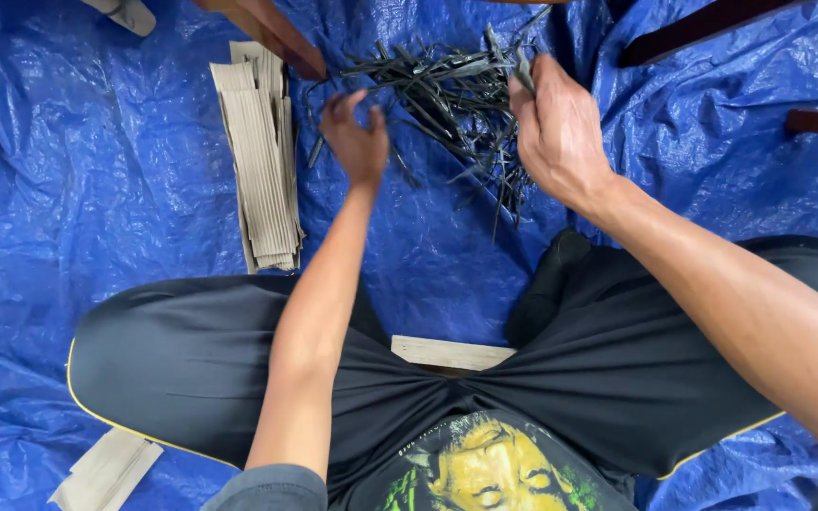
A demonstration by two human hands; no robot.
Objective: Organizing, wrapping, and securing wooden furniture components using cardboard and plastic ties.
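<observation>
Hands work over a blue tarpaulin (78,189) that covers the floor, and the person sits on it with legs spread, in black shorts (182,360) with a thin yellow edge. The left hand (357,137) reaches forward with its fingers bent and a little apart; the grip is loose, and nothing is clearly held in it. Its fingertips are at the near edge of a heap of dark thin strips (447,95), touching or almost touching them; I cannot tell which. The right hand (560,132) is on the other side of the same heap, and its grip is closed on a few dark strips, which stick out above the fingers. Most of the heap lies between the two hands and just beyond them.

Outward from the left hand, near it but apart, lies a flat stack of pale ribbed strips (262,151), long and narrow. Beyond this stack, a brown wooden leg (276,33) comes down to the tarpaulin. Behind the hands, close to the body and between the legs, a pale wooden board (447,352) shows partly. More pale strips (106,468) lie near the left knee.
</observation>
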